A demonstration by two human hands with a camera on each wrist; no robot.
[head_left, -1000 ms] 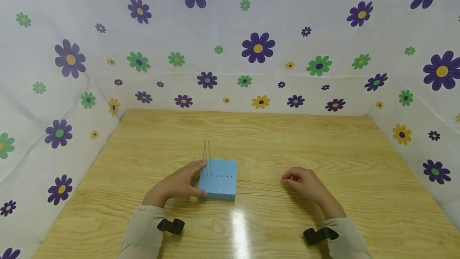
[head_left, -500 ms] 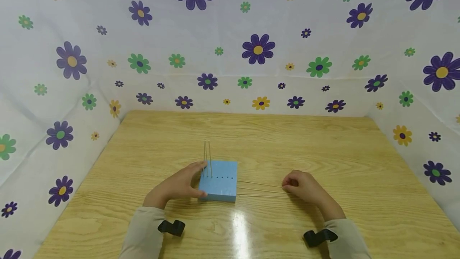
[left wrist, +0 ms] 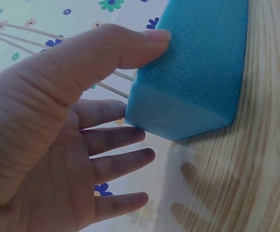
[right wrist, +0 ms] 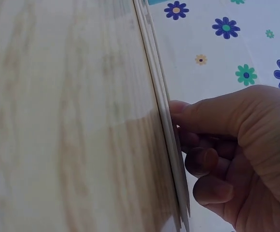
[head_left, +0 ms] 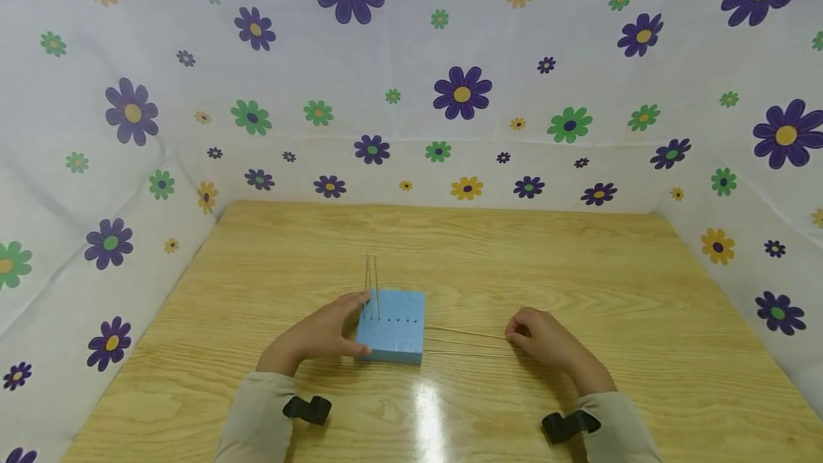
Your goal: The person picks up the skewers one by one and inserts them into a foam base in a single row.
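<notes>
A light blue foam block (head_left: 395, 340) lies on the table with a row of small holes across its top. Three thin wooden skewers (head_left: 378, 288) stand upright in the holes at its left end. My left hand (head_left: 321, 327) holds that end between thumb and index finger; in the left wrist view its other fingers extend beside the block (left wrist: 193, 72). Right of the block, several skewers (head_left: 466, 341) lie flat on the wood. My right hand (head_left: 546, 338) pinches the farthest of these near its right end. The right wrist view shows the thumb against the skewers (right wrist: 166, 121), their pointed ends downward.
The wood-grain table (head_left: 514, 256) runs back to a white cloth (head_left: 411, 41) printed with flowers, which also rises on both sides. A black band (head_left: 308, 409) sits on each sleeve.
My right hand has come down slightly, and its thumb and fingertips have closed on the end of the farthest lying skewer. My left hand stays on the block.
</notes>
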